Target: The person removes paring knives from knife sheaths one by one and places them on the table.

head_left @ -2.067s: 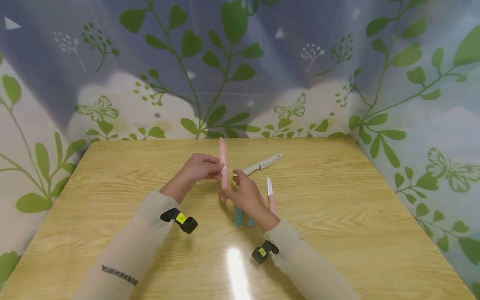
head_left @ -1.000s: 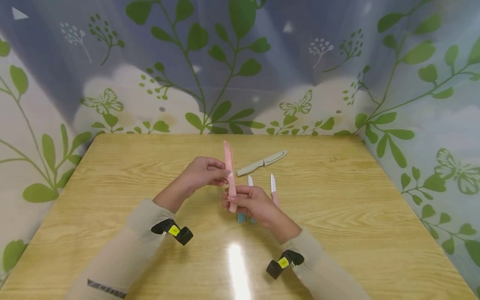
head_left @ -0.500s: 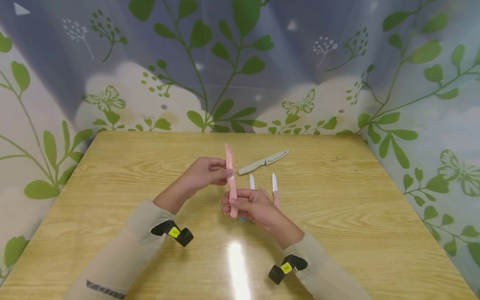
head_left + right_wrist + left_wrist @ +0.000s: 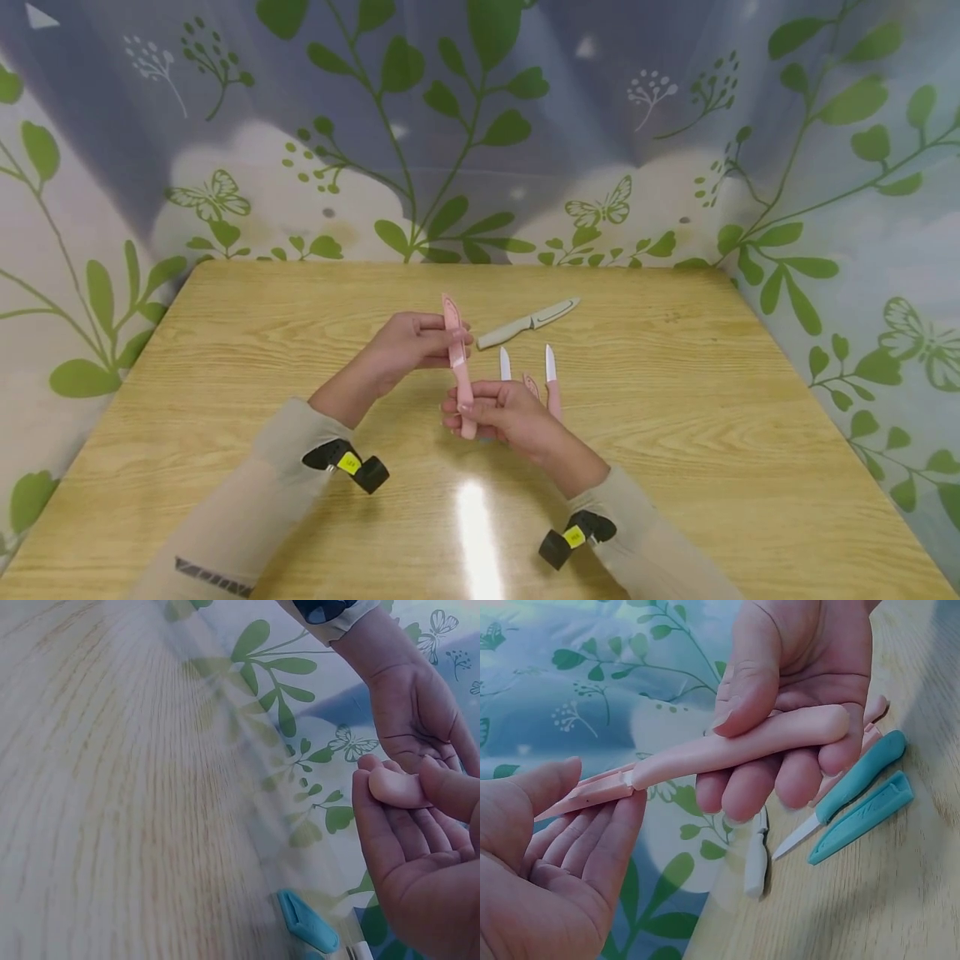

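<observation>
My left hand (image 4: 408, 346) pinches a pink blade sheath (image 4: 451, 312) between thumb and fingers, above the table. My right hand (image 4: 517, 412) grips the pink handle of a knife (image 4: 742, 754), thumb on top and fingers curled beneath. In the left wrist view the handle meets the mouth of the sheath, with a narrow white strip showing at the joint; the rest of the blade is hidden inside. In the right wrist view only the rounded handle end shows between thumb and fingers.
On the wooden table (image 4: 675, 467), a cream sheathed knife (image 4: 528, 323) lies behind the hands. A smaller pink knife (image 4: 551, 383) and a pink sheath (image 4: 531, 386) lie to the right. A teal knife (image 4: 864, 776) lies beside its teal sheath (image 4: 862, 817), mostly hidden from the head view.
Compared with 2.1 seconds ago, the right hand has moved lower and its fingers now curl under the handle. The sheathed knife tilts more leftward at its tip, and the left thumb lies across the sheath.
</observation>
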The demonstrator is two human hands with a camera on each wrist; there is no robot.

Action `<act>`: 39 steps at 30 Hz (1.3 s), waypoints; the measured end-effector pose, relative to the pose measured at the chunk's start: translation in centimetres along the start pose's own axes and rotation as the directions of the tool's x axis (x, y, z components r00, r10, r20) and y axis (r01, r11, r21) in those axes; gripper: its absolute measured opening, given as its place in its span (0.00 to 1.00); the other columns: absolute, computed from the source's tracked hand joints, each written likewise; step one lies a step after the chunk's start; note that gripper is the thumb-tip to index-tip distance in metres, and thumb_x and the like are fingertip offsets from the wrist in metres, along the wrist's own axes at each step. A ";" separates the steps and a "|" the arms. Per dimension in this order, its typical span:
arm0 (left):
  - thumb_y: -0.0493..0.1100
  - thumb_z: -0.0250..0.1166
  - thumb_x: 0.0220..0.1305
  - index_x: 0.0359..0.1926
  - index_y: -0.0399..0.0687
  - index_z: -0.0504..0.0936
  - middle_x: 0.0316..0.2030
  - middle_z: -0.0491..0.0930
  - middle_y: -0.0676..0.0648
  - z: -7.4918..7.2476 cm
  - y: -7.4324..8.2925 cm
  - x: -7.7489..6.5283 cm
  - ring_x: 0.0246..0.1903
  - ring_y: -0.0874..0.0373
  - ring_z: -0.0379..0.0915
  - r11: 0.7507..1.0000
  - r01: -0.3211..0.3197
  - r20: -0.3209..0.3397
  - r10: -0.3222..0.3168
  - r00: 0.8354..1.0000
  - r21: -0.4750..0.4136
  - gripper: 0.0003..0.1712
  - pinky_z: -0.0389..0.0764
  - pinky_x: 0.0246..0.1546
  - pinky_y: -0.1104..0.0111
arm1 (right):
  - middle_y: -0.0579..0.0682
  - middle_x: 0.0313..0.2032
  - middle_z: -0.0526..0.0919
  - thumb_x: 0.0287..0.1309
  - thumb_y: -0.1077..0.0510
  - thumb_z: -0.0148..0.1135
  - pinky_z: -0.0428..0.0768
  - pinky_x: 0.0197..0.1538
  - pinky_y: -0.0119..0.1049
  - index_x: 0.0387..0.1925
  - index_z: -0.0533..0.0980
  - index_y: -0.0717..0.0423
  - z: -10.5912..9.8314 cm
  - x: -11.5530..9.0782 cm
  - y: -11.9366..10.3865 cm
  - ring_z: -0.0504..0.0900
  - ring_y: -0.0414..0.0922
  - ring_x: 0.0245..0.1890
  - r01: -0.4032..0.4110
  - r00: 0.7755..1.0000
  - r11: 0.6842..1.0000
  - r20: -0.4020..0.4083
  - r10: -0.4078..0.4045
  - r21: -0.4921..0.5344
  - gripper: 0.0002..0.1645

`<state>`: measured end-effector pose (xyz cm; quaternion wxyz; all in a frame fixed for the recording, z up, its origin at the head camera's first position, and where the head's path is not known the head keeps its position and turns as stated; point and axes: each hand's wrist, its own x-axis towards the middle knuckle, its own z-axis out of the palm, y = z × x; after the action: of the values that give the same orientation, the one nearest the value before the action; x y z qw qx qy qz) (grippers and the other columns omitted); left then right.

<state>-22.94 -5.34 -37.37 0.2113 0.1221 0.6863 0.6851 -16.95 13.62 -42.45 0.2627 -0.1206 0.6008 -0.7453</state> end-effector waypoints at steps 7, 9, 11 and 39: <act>0.36 0.57 0.68 0.53 0.29 0.76 0.51 0.79 0.32 0.0 -0.1 0.1 0.43 0.53 0.81 1.000 0.007 -0.012 -0.007 1.000 0.003 0.16 0.81 0.45 0.63 | 0.65 0.48 0.81 0.65 0.70 0.51 0.81 0.50 0.42 0.55 0.68 0.77 -0.3 0.0 -0.1 0.84 0.47 0.43 -0.018 1.000 0.999 -0.007 0.017 -0.030 0.18; 0.36 0.57 0.68 0.52 0.29 0.76 0.51 0.79 0.32 -0.1 -0.2 0.1 0.43 0.53 0.81 1.000 0.007 -0.012 -0.007 1.000 0.003 0.16 0.82 0.45 0.64 | 0.68 0.49 0.80 0.65 0.70 0.51 0.81 0.49 0.42 0.55 0.68 0.77 -0.4 -0.1 0.0 0.84 0.48 0.43 -0.014 1.000 0.999 -0.005 0.014 -0.041 0.18; 0.35 0.57 0.68 0.52 0.29 0.76 0.51 0.79 0.32 -0.1 -0.3 0.1 0.43 0.53 0.81 1.000 0.005 -0.011 -0.005 1.000 0.001 0.16 0.82 0.45 0.64 | 0.70 0.50 0.79 0.65 0.70 0.52 0.81 0.49 0.42 0.55 0.67 0.78 -0.5 0.0 0.0 0.84 0.48 0.43 -0.008 1.000 0.999 0.000 0.008 -0.047 0.19; 0.39 0.62 0.64 0.47 0.27 0.79 0.29 0.85 0.50 -1.4 -1.1 -0.6 0.31 0.59 0.82 0.999 0.040 -0.059 -0.039 0.997 0.022 0.17 0.84 0.37 0.68 | 0.55 0.42 0.84 0.67 0.67 0.50 0.82 0.47 0.41 0.57 0.64 0.80 -2.0 -0.6 -0.8 0.84 0.44 0.40 -0.005 0.999 0.995 -0.049 0.000 -0.105 0.22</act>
<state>-22.91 -6.94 -38.46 0.2031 0.0906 0.7023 0.6762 -17.62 15.68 -42.13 0.2424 -0.1151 0.6455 -0.7151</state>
